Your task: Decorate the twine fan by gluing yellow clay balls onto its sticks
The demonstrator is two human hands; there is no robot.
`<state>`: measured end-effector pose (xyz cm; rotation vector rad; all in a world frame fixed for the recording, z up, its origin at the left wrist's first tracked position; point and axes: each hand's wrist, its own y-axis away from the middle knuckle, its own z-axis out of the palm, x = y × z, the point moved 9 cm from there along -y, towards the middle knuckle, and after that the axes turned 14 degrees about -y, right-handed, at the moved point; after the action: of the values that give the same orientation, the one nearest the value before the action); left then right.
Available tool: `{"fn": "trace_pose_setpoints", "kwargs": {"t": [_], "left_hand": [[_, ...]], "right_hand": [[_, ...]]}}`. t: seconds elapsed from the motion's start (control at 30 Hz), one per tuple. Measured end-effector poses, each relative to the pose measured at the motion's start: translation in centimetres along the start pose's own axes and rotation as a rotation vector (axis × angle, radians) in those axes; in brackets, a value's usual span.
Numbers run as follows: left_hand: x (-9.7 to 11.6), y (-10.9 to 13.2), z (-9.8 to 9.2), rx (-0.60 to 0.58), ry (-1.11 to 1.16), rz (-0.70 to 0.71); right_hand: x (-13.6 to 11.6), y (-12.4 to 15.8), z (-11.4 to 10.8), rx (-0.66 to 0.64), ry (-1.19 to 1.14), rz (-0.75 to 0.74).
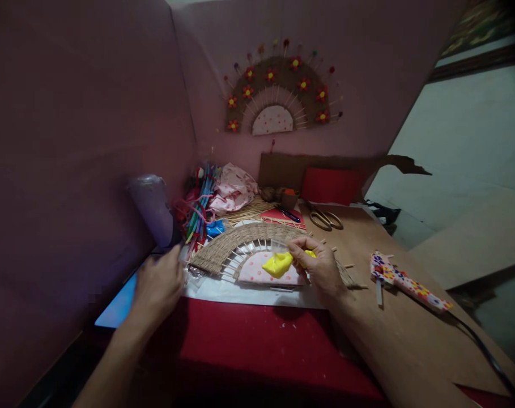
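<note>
My right hand [319,266] pinches a bright yellow lump that looks like soft modelling clay [277,264], partly wrapped in clear plastic. It hangs over a fan-shaped craft [223,246], which has a twine-wrapped arch, thin sticks and a pink dotted half-circle [257,269]. My left hand [161,283] is over the left edge of the work area, near a crumpled clear wrapper [195,273] and a purple container [153,209]. Motion smears its fingers, so whether they hold anything is unclear. A blue packet [215,228] lies behind the craft's left end.
Gold-handled scissors [325,220] and a flower-patterned glue gun [405,283] with a cord rest on the brown board at right. Colourful pipe cleaners [200,209], dotted cloth [234,190] and red sheet [331,186] stand behind. A finished-looking flowered fan [278,85] hangs on the pink wall.
</note>
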<state>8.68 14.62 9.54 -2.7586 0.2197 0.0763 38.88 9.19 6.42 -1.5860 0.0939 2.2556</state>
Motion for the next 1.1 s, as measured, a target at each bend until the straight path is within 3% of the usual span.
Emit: {"fn": "trace_pose_setpoints", "kwargs": {"t": [0.07, 0.13, 0.3, 0.4, 0.53, 0.6, 0.83, 1.1], "left_hand": [[4.5, -1.2, -2.0, 0.101, 0.124, 0.128], [8.8, -1.5, -3.7, 0.117, 0.387, 0.252], [16.7, -2.1, -5.3, -0.077, 1.014, 0.41], [19.1, -3.7, -4.0, -0.242, 1.23, 0.348], [20.9, -5.3, -1.7, -0.463, 1.385, 0.321], [21.0, -5.5, -0.7, -0.518, 1.402, 0.327], [20.0, -4.2, 1.2, -0.573, 1.505, 0.335], [19.3, -3.9, 0.8, -0.507, 1.491, 0.261]], "right_hand": [[0.0, 0.0, 0.0, 0.0, 0.021, 0.004], [-0.1, -0.1, 0.0, -0.007, 0.044, -0.015], [-1.1, -0.2, 0.3, -0.06, 0.08, -0.117], [-1.5, -0.4, -0.3, -0.017, 0.065, -0.147], [-1.5, -0.9, -1.4, 0.04, 0.05, -0.151], [-1.4, -1.0, -1.6, 0.044, 0.063, -0.137], [-1.2, -0.8, -0.9, 0.013, 0.159, -0.116], [-0.7, -0.9, -0.4, -0.066, 0.244, -0.117]]}}
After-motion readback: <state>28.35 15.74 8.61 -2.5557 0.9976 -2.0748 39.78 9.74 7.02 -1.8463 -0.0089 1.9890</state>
